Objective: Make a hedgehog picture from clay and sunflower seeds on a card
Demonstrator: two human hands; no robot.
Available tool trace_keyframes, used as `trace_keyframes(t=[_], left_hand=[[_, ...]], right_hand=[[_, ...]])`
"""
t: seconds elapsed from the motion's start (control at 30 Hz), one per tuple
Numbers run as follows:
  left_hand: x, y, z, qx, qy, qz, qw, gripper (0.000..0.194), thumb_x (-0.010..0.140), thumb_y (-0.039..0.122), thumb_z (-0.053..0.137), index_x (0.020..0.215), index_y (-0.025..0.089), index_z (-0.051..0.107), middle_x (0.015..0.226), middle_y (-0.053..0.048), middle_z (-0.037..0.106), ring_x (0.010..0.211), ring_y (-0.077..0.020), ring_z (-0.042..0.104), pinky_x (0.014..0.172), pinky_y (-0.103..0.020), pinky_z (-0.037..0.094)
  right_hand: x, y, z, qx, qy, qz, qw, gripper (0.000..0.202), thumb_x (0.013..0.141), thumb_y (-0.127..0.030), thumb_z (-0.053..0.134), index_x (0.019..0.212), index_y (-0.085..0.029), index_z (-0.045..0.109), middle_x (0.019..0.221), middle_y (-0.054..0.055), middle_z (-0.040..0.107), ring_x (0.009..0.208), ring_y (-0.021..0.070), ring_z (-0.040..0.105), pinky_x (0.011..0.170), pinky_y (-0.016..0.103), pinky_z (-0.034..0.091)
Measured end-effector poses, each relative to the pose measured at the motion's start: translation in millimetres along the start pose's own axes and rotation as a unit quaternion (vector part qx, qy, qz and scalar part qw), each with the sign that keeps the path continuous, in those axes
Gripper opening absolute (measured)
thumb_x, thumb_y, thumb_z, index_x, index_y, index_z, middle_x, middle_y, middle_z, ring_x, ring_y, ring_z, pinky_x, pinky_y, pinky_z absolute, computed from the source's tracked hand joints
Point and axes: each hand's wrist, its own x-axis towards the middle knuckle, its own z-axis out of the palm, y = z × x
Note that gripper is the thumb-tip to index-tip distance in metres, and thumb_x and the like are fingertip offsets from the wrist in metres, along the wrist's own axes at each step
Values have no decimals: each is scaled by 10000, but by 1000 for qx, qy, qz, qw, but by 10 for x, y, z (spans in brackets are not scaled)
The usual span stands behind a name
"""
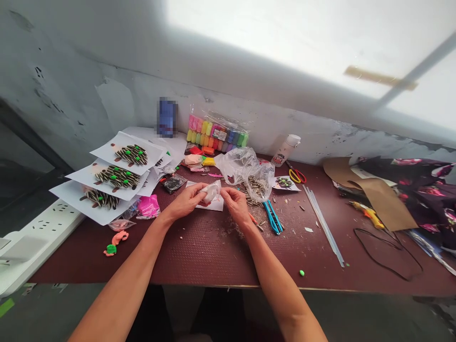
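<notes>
Between my two hands is a small clear plastic packet [213,191] with something whitish in it, held over the middle of the table. My left hand [191,197] is closed on its left side, thumb on top. The fingers of my right hand [235,203] pinch its right edge. Under the packet lies a white sheet of paper [218,206] with faint reddish lines, mostly covered by the hands. Close to my right hand are a pile of striped sunflower seeds [253,187] and a blue utility knife [272,217]. A black packet [173,183] lies beyond my left hand.
Stacked sheets with seed-covered hedgehogs [117,176] lie left, near a white power strip [46,227]. Behind stand coloured clay packs [217,133] and a white bottle [286,150]. Scissors [297,175], glue sticks [324,225], a glue gun [368,214] and its loose cord lie right.
</notes>
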Motion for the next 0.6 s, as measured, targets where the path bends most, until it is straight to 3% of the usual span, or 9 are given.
trace_keyframes(t=[0.13,0.3,0.47,0.6], left_hand=[[-61,23,11,-4,3,-10,1000,452,865,498,664,1162,156,658,1029,-63,697,808,-181,693,722,-332,599],[-116,28,18,-6,6,-7,1000,530,832,501,714,1210,133,663,827,-23,686,661,-135,623,608,-251,508],[-163,-14,9,-23,9,-26,999,586,828,543,708,1245,133,668,790,-23,676,594,-116,602,500,-207,415],[-178,-61,-14,-42,14,-30,999,611,813,573,716,1227,125,684,773,-23,668,564,-102,585,464,-190,382]], right_hand=[[-22,-65,-2,34,-29,24,999,325,823,-520,732,835,-197,764,853,28,756,798,181,666,783,295,521],[-8,-9,-14,5,-28,13,1000,300,823,-489,682,757,-196,678,777,15,705,711,156,614,703,273,501],[13,43,-46,-95,13,-43,995,221,850,-404,613,767,-203,650,922,56,736,816,183,646,781,301,528],[0,19,-57,-98,2,-56,994,163,830,-362,646,778,-208,654,970,66,738,879,196,666,829,319,535]])
